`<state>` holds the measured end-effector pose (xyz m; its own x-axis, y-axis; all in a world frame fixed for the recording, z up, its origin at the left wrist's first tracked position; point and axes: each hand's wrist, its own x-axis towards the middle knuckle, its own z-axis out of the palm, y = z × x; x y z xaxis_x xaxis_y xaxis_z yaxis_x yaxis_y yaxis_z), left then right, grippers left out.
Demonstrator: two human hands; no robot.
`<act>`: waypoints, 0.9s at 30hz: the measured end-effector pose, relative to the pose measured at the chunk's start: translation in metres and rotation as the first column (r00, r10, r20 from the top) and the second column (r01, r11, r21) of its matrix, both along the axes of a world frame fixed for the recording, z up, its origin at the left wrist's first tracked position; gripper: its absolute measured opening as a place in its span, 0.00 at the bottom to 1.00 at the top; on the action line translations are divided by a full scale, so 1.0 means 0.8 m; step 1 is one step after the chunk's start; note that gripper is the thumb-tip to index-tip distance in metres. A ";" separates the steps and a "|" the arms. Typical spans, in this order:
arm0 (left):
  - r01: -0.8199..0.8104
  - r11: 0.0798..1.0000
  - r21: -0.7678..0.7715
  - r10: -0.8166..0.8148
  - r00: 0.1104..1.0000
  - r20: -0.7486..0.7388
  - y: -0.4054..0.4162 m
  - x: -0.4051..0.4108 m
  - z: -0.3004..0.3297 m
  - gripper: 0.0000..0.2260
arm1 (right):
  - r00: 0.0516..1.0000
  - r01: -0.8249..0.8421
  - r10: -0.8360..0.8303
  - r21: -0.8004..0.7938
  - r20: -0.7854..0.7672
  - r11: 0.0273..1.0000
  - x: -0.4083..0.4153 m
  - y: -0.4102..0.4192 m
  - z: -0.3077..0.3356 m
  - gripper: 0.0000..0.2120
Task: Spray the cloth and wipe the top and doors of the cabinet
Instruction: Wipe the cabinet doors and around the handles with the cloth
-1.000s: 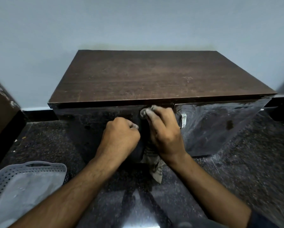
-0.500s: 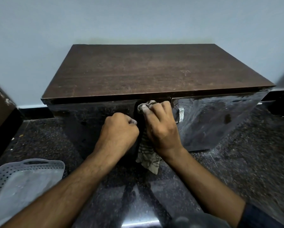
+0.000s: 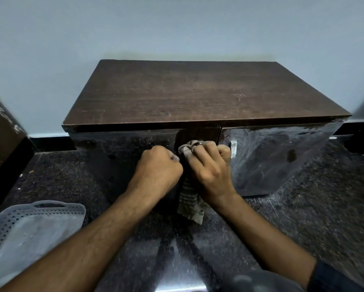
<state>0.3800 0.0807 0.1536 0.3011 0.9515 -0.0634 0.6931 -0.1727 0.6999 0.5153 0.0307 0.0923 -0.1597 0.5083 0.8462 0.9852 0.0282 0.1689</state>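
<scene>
A dark wooden cabinet stands against the wall, its matt top [image 3: 198, 95] bare. Below are two glossy doors, the left door [image 3: 117, 148] and the right door [image 3: 271, 157], which carries a small metal handle [image 3: 233, 148]. My right hand [image 3: 210, 167] presses a bunched, striped grey cloth [image 3: 188, 199] against the front near the seam between the doors, and the cloth's tail hangs below my wrist. My left hand [image 3: 159, 167] is a closed fist against the left door, right beside the cloth. Nothing shows inside that fist. No spray bottle is in view.
A pale perforated plastic basket [image 3: 29, 228] lies on the dark speckled floor [image 3: 313, 207] at the lower left. Part of a brown piece of furniture [image 3: 2, 133] juts in at the left edge. A light blue wall rises behind the cabinet.
My right hand and the cloth have slid a little down from the door's top edge. My left fist stays beside it. My head has shifted, so the cabinet sits further right in view.
</scene>
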 end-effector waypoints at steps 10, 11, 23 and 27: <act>-0.028 0.999 -0.021 0.029 0.999 0.030 0.002 0.007 -0.003 0.06 | 0.996 -0.006 0.016 -0.105 0.090 0.994 0.016 -0.014 -0.036 0.07; -0.017 1.000 -0.022 0.018 0.999 0.035 0.002 0.009 -0.004 0.06 | 0.997 -0.020 0.026 -0.078 0.078 0.997 0.014 -0.014 -0.035 0.07; 0.105 0.994 -0.026 -0.102 0.989 0.108 -0.003 0.013 -0.004 0.12 | 0.532 0.002 0.018 0.023 -0.847 1.000 0.017 -0.020 -0.047 0.04; 0.118 0.993 -0.027 -0.114 0.989 0.099 -0.001 0.011 -0.005 0.13 | 0.598 0.056 0.072 0.132 -0.799 0.990 0.020 -0.011 -0.020 0.03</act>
<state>0.3891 0.0801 0.1494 0.4155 0.9077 -0.0589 0.5985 -0.2240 0.7692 0.5316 0.0222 0.0762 0.6100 0.3871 0.6914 0.7254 0.0783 -0.6839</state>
